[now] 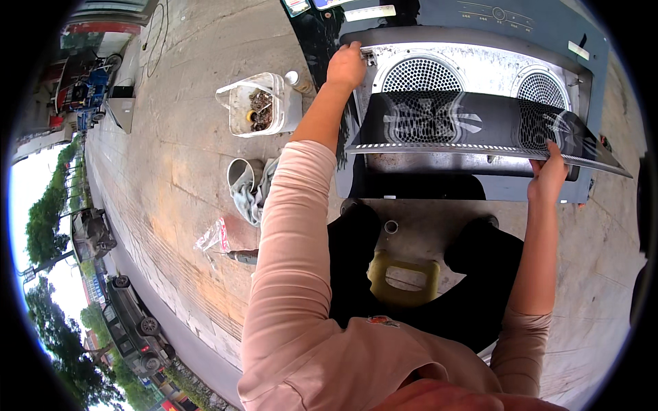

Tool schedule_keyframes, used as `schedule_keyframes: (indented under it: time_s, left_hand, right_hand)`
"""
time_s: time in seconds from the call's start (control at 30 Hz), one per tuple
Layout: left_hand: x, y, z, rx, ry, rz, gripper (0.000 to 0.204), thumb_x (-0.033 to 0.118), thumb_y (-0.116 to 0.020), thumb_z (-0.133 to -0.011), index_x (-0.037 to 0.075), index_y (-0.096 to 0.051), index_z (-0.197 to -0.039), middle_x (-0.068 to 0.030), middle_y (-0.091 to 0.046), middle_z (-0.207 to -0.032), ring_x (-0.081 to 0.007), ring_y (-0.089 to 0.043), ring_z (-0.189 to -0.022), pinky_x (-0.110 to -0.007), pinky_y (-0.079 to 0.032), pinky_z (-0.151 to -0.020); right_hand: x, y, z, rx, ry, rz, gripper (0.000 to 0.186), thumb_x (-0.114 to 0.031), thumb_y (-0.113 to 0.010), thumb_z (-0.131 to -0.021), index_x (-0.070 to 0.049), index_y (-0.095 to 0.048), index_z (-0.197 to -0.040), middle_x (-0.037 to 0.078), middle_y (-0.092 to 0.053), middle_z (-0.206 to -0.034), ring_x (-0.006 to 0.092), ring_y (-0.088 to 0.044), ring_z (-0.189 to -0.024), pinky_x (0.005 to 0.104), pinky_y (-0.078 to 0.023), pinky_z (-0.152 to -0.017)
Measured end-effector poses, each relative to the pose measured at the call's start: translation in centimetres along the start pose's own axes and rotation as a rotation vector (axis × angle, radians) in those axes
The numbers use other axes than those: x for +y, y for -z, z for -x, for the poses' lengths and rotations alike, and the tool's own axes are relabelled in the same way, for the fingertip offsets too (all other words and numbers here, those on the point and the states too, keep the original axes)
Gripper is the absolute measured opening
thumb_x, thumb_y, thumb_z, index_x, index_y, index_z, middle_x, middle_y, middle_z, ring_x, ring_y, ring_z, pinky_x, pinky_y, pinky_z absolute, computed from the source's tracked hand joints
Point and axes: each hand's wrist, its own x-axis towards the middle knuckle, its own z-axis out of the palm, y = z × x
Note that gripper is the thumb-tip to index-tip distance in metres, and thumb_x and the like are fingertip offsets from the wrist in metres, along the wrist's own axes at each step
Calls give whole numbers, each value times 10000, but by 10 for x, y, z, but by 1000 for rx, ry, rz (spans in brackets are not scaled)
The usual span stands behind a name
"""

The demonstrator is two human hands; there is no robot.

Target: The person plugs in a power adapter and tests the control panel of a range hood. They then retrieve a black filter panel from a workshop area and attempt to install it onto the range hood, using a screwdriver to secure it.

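Observation:
A dark range hood (439, 15) lies before me, its metal cavity exposed. Two round perforated fan grilles (421, 74) show inside it. Across the lower part of the opening, a glossy black panel (493, 127) is tilted up, with a row of small slots along its near edge. My right hand (550, 171) grips that edge near its right end, thumb on the glossy face. My left hand (346, 66) is at the cavity's upper left corner, beside a small metal bracket (370, 57). Its fingers are curled together; what they pinch, if anything, is hidden.
Left of the hood stand a white bucket (282, 109) with small debris and a small jar (296, 79). Closer lie a grey cloth (248, 204) in a round container (241, 166) and a plastic bag (214, 236). Between my legs are a yellow-green stool (404, 299) and a small cup (391, 227).

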Motion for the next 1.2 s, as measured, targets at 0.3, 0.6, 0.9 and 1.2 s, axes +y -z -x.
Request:
schedule_keyframes:
  time_s: [0.3, 0.6, 0.9, 1.2]
  left_hand:
    - [-5, -44, -25, 20, -37, -18, 213, 48, -523, -812, 26, -667, -966, -225, -673, -939, -390, -649, -919, -449, -526, -825]
    - [1, -41, -28, 28, 59, -25, 208, 153, -639, -806, 70, -708, -984, -189, -684, -924, -369, -653, -895, -428, -521, -822]
    - [-5, -41, -25, 34, 112, -27, 186, 185, -654, -820, 85, -709, -967, -188, -682, -896, -370, -654, -872, -432, -521, -789]
    - [-10, -47, -22, 77, 37, -5, 187, 193, -671, -819, 84, -707, -966, -186, -679, -891, -365, -653, -867, -424, -521, -779]
  right_hand:
    - [-1, 4, -3, -42, -7, 9, 210, -127, -555, -907, 40, -607, -1023, 85, -657, -965, 165, -644, -842, 291, -522, -771]
    - [1, 5, -8, -30, 28, 49, 213, -118, -530, -925, 53, -603, -1028, 94, -654, -970, 171, -643, -856, 294, -522, -784]
    - [1, 4, -5, -39, 16, 31, 205, -121, -548, -917, 39, -613, -1027, 100, -670, -976, 171, -656, -865, 281, -526, -774]
    - [-2, 5, -4, -96, -20, 14, 284, -94, -612, -858, 0, -520, -1110, 64, -588, -1012, 144, -600, -874, 289, -516, -776]
